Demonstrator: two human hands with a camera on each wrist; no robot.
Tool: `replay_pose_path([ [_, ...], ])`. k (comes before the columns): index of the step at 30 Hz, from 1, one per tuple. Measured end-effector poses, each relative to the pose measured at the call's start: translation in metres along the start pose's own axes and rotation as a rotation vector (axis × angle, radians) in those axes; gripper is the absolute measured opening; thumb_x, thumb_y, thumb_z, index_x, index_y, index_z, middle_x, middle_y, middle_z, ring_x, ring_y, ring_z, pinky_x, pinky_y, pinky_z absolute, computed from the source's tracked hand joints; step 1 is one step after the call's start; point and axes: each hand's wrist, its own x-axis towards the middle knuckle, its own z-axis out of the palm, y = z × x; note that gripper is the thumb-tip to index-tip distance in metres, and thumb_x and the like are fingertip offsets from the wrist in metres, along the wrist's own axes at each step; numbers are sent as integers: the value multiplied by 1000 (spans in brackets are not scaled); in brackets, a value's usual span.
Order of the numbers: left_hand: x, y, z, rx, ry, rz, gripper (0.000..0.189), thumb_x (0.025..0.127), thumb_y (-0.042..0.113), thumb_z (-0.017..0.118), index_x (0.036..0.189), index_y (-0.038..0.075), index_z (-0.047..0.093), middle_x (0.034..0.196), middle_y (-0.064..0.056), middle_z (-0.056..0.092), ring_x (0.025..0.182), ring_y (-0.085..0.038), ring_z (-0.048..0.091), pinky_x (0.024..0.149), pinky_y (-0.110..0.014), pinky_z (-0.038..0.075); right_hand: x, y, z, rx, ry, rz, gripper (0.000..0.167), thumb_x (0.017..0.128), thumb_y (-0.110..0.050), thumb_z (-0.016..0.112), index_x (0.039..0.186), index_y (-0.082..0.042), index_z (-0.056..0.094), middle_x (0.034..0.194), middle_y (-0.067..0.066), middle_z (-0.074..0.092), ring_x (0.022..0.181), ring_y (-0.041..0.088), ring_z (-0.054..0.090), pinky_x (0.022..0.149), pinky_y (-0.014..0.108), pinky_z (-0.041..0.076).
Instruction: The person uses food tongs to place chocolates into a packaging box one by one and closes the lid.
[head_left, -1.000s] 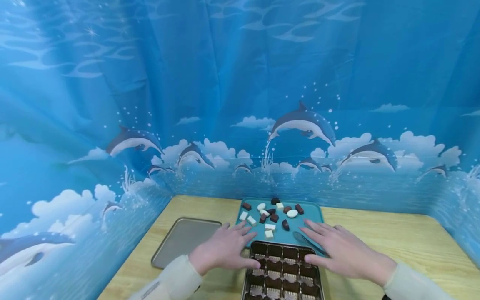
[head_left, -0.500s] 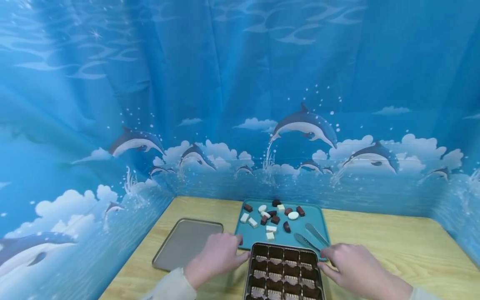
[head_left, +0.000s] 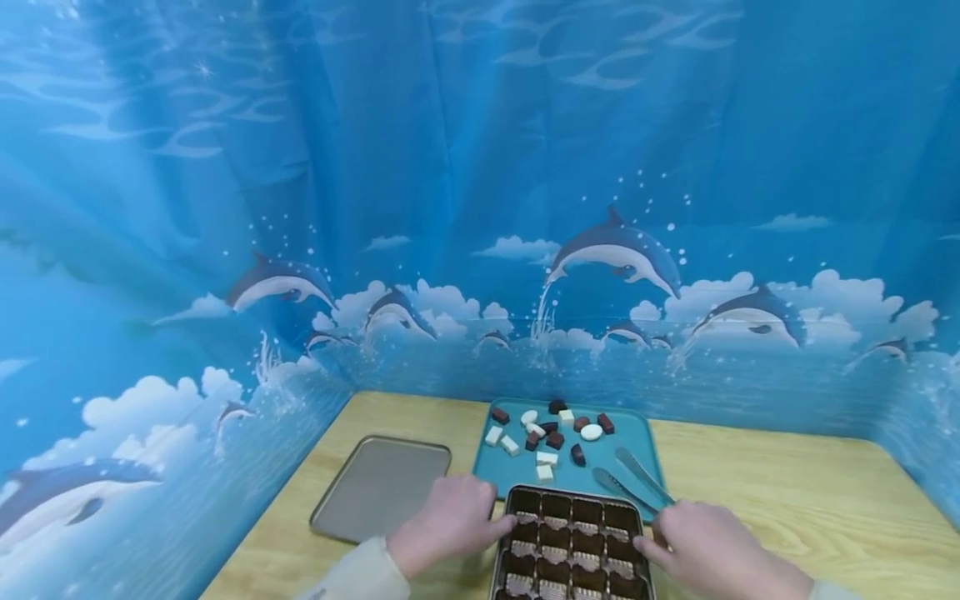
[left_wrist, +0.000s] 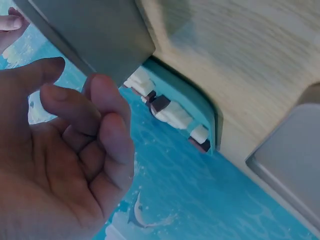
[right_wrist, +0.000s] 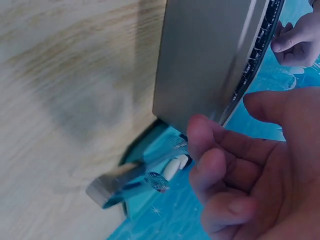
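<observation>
A deep rectangular metal tin (head_left: 649, 575) lies at the front middle, fitted with a dark brown insert (head_left: 572, 533) divided into many small compartments. My left hand (head_left: 453, 517) is at its left side, thumb tip over the rim and fingers bent. At the right side, my right hand (head_left: 712, 542) has its thumb by the rim and its bent fingers outside. In the right wrist view, the forefinger overlaps the tin's corner. The left wrist view shows bent fingertips (left_wrist: 112, 127) near the tin's wall. I cannot tell whether either hand grips the tin.
Behind the tin lies a teal tray (head_left: 491, 475) with scattered dark, brown and white chocolates (head_left: 547, 458). Tongs (head_left: 626, 479) rest across its right front corner. A shallow grey metal lid or tray (head_left: 382, 483) lies left. A dolphin-printed curtain (head_left: 480, 208) borders the wooden table (head_left: 780, 475).
Both hands have come down from above the tin and tray to the tin's sides, and their spread fingers have bent. In the last half second the thumbs moved slightly inward. The tin stays put.
</observation>
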Motion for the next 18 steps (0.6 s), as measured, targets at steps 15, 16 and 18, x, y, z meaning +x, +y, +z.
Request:
replay_pose_path([
  [15,2,5,17,-28,-80,44,54,103,41,52,54,20,44,48,5,42,40,-12,41,40,-30,32,13,-5,14,69,-128,157,38,92,-34,71,59,-20,57,54,-5,51,48,12,47,54,32,42],
  [16,3,5,17,-31,-89,42,54,103,41,52,54,20,45,49,5,43,41,-12,41,41,-30,32,13,-4,14,67,-131,162,38,92,-34,71,60,-20,57,54,-5,52,48,13,48,54,33,42],
  [18,4,5,16,-32,-91,42,54,103,41,53,54,20,44,48,5,42,40,-13,41,41,-30,32,13,-3,14,68,-124,141,39,92,-35,71,59,-20,57,54,-5,51,47,12,48,53,33,42],
])
